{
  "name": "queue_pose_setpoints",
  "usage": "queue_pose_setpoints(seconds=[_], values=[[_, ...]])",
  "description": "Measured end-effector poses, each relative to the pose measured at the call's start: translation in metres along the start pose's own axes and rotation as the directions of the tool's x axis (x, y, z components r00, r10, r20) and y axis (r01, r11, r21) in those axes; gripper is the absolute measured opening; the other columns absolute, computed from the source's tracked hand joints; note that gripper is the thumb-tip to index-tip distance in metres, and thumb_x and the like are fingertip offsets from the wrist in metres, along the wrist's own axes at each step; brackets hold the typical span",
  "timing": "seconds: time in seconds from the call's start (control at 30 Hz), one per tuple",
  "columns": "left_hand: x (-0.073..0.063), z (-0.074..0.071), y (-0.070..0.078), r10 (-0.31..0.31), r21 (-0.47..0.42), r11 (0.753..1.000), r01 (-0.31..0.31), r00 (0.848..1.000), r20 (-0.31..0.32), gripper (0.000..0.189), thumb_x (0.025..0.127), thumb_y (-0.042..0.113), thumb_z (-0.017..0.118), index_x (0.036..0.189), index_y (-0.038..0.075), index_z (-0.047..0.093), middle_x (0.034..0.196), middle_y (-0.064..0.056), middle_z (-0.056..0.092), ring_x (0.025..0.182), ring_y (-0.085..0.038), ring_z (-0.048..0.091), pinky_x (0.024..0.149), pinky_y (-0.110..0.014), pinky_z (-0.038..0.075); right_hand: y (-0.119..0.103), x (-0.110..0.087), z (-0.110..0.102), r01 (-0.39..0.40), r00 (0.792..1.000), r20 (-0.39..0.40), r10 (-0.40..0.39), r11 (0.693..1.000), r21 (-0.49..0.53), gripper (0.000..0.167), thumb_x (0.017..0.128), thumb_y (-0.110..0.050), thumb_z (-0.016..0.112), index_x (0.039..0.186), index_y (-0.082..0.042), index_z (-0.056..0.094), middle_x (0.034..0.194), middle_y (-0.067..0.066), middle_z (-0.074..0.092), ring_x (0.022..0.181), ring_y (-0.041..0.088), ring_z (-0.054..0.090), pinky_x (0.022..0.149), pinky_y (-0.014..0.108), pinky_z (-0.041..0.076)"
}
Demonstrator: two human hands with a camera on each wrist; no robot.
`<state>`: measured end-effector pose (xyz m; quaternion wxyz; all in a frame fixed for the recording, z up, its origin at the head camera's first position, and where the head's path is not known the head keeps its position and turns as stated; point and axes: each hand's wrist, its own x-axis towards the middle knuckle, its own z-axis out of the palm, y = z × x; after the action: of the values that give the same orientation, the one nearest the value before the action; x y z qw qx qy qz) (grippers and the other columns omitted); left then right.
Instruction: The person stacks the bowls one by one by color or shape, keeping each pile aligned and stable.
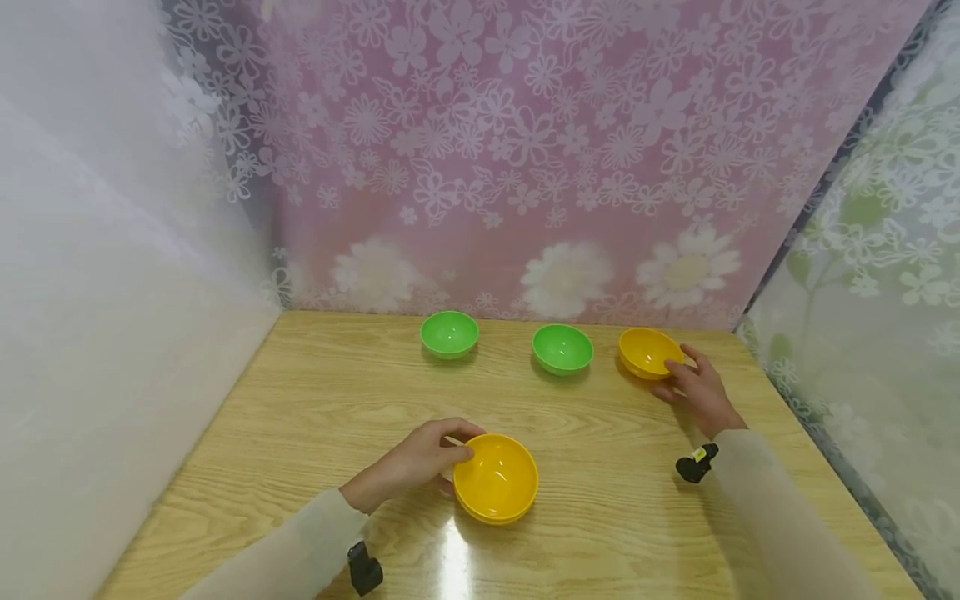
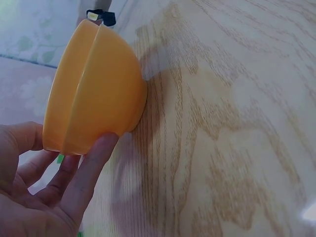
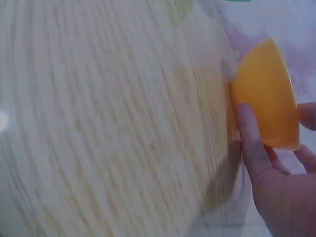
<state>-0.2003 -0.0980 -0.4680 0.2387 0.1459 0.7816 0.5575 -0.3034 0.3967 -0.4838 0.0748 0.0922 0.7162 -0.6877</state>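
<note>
Two nested yellow bowls (image 1: pixel 497 479) sit near the front middle of the table; the left wrist view shows both rims of the stacked bowls (image 2: pixel 101 84). My left hand (image 1: pixel 420 460) grips them at their left side, thumb at the rim and other fingers lower on the outside. At the back right, my right hand (image 1: pixel 703 392) holds a single yellow bowl (image 1: pixel 649 353) by its right side. In the right wrist view, one finger lies along the outer wall of that bowl (image 3: pixel 266 98). Two green bowls, one at the left (image 1: pixel 449 335) and one nearer the middle (image 1: pixel 562 349), stand along the back.
The wooden table (image 1: pixel 337 392) meets a pink flowered curtain (image 1: pixel 480 167) at its back edge. A pale sheet (image 1: pixel 112 292) hangs on the left, a flowered one (image 1: pixel 877 317) on the right. Each wrist carries a small black camera.
</note>
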Motion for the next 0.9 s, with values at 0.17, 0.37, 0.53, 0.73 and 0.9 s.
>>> queue_pose_setpoints(seconds=[0.17, 0.37, 0.53, 0.73, 0.9], values=[[0.0, -0.001, 0.0, -0.003, -0.007, 1.0, 0.003, 1.0, 0.001, 0.031, 0.111, 0.015, 0.063, 0.141, 0.011, 0.069, 0.138, -0.014, 0.064, 0.108, -0.023, 0.07, 0.073, -0.044, 0.072, -0.006, -0.001, 0.008, -0.002, 1.0, -0.018, 0.002, 1.0, 0.006, 0.085, 0.116, -0.015, 0.048, 0.175, -0.017, -0.012, 0.164, 0.027, 0.028, 0.101, 0.003, 0.071, 0.103, 0.032, 0.065], [0.0, -0.001, 0.0, -0.002, -0.008, 1.0, 0.002, 1.0, 0.005, 0.03, 0.111, 0.014, 0.063, 0.14, 0.011, 0.069, 0.138, -0.014, 0.064, 0.108, -0.023, 0.069, 0.073, -0.044, 0.072, -0.01, -0.004, 0.011, -0.016, 1.0, -0.022, 0.016, 0.999, 0.028, 0.083, 0.114, -0.006, 0.044, 0.176, -0.017, -0.01, 0.167, 0.03, 0.021, 0.099, 0.004, 0.071, 0.106, 0.034, 0.063], [0.0, -0.001, 0.0, -0.001, -0.011, 1.0, 0.001, 1.0, 0.004, 0.03, 0.111, 0.015, 0.064, 0.141, 0.011, 0.069, 0.138, -0.014, 0.064, 0.109, -0.023, 0.069, 0.073, -0.044, 0.072, -0.009, -0.006, 0.005, -0.038, 0.999, -0.002, 0.039, 0.995, 0.095, 0.083, 0.114, -0.004, 0.043, 0.176, -0.019, -0.01, 0.176, 0.028, 0.009, 0.102, 0.004, 0.07, 0.111, 0.036, 0.06], [0.001, -0.001, 0.0, 0.0, -0.011, 1.0, 0.0, 1.0, 0.001, 0.031, 0.111, 0.016, 0.064, 0.141, 0.012, 0.069, 0.138, -0.014, 0.064, 0.108, -0.023, 0.069, 0.071, -0.043, 0.072, -0.008, -0.011, -0.002, -0.048, 0.999, -0.012, 0.05, 0.995, 0.091, 0.083, 0.114, -0.006, 0.045, 0.176, -0.021, -0.008, 0.179, 0.027, 0.002, 0.101, 0.002, 0.067, 0.109, 0.032, 0.062], [0.001, 0.0, -0.002, 0.0, -0.009, 1.0, 0.0, 1.0, -0.001, 0.031, 0.111, 0.015, 0.064, 0.141, 0.012, 0.069, 0.138, -0.014, 0.064, 0.108, -0.023, 0.069, 0.071, -0.043, 0.072, -0.008, -0.016, -0.003, -0.044, 0.999, -0.028, 0.045, 0.999, 0.025, 0.08, 0.114, -0.011, 0.044, 0.177, -0.02, -0.005, 0.18, 0.029, 0.0, 0.102, 0.001, 0.064, 0.106, 0.028, 0.063]])
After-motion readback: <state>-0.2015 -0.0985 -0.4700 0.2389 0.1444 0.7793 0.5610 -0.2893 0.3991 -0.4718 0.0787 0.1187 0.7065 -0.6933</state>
